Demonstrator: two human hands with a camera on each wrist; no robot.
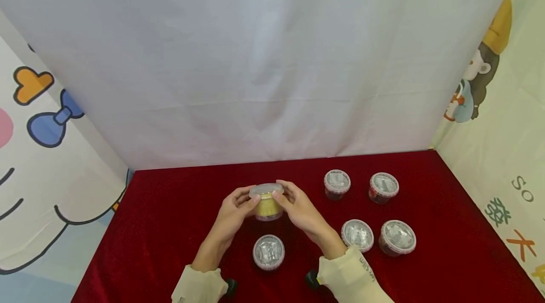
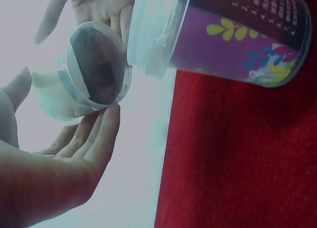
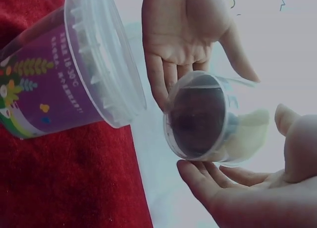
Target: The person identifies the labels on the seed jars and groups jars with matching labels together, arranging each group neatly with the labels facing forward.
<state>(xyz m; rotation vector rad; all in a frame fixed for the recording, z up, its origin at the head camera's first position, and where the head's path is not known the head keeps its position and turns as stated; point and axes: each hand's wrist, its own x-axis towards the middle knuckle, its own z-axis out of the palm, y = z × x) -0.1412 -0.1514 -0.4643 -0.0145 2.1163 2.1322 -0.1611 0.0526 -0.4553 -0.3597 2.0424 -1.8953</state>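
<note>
A small clear plastic tub (image 1: 268, 206) with yellow contents and a translucent lid (image 1: 266, 189) is held up over the red cloth. My left hand (image 1: 232, 211) grips its left side, thumb at the front just under the lid. From the right, my right hand (image 1: 301, 209) holds the opposite side, its thumb also near the lid rim. Both wrist views show the tub from below, with a dark round base (image 3: 198, 121). Nearer to me a lidded tub (image 1: 268, 252) stands on the cloth between my forearms; its purple printed label (image 2: 223, 40) shows in the wrist views.
Several more lidded tubs stand on the right: a back pair, one tub (image 1: 337, 184) beside another (image 1: 383, 187), and a front pair, one (image 1: 357, 235) near my right forearm and one (image 1: 398, 238) further right. A white curtain (image 1: 255, 81) hangs behind the red cloth (image 1: 170, 227).
</note>
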